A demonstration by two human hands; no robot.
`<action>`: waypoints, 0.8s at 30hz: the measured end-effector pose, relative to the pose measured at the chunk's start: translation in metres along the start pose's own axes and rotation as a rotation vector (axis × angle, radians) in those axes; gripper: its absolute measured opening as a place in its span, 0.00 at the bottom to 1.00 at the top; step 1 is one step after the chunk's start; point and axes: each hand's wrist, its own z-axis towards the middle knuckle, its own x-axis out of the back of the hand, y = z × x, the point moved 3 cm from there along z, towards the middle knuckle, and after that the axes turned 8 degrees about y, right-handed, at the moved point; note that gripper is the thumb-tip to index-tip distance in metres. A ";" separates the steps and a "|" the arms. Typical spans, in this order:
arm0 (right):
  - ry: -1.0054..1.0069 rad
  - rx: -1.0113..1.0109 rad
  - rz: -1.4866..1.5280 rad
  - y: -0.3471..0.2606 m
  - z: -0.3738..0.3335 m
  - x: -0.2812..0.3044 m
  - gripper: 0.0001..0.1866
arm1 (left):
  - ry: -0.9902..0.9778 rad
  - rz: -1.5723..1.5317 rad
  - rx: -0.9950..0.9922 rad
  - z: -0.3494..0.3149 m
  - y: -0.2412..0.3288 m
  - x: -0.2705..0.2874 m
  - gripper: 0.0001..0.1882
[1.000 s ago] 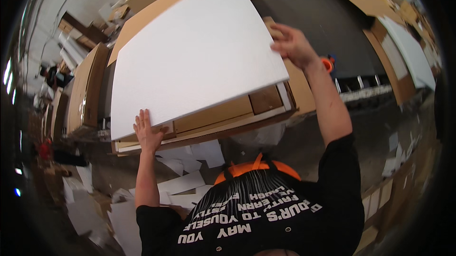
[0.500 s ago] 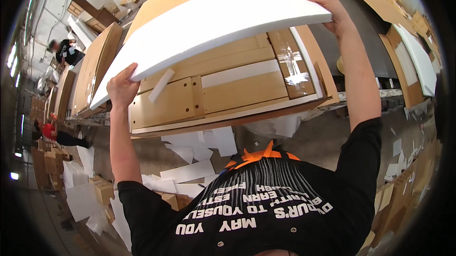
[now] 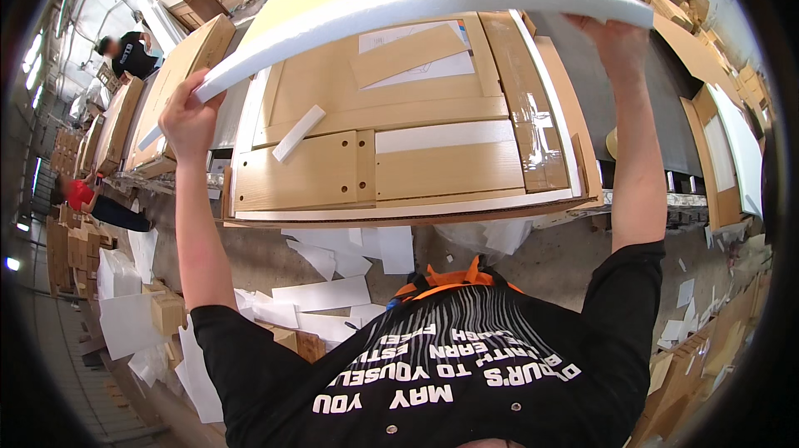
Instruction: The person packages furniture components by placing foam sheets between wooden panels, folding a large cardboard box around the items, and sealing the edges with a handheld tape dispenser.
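Both hands are closed on a big white foam sheet (image 3: 374, 3), the left hand (image 3: 188, 121) near its left end, the right hand (image 3: 616, 42) near its right. In the head view, the sheet is tipped, top middle, over an open box (image 3: 591, 188). It looks bendy, so keep both ends even and squeeze softly. A loose white strip (image 3: 300, 133) lies inside, left of middle. At upper left, a tall brown carton (image 3: 185, 64) could bump the sheet's end.
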 end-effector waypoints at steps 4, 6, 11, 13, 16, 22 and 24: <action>0.038 -0.399 0.358 -0.013 0.012 -0.013 0.15 | 0.573 0.317 -0.525 -0.079 0.036 -0.012 0.30; 0.050 -0.371 -0.002 -0.007 0.014 -0.010 0.16 | 0.103 0.112 -0.594 -0.115 0.035 -0.032 0.23; 0.048 -0.373 0.034 -0.006 0.023 0.000 0.20 | -0.799 0.548 0.381 -0.201 -0.091 -0.108 0.46; 0.045 -0.366 -0.049 -0.013 0.025 0.008 0.20 | -0.980 0.454 0.557 -0.222 -0.122 -0.125 0.45; 0.002 -0.379 -0.076 -0.024 0.023 0.013 0.18 | -0.920 0.426 0.487 -0.229 -0.123 -0.130 0.39; -0.021 -0.368 -0.092 -0.018 0.022 0.016 0.16 | -0.572 0.064 0.457 -0.212 -0.058 -0.124 0.28; -0.010 -0.375 -0.094 -0.020 0.021 0.014 0.15 | -0.541 -0.093 0.487 -0.196 -0.006 -0.109 0.27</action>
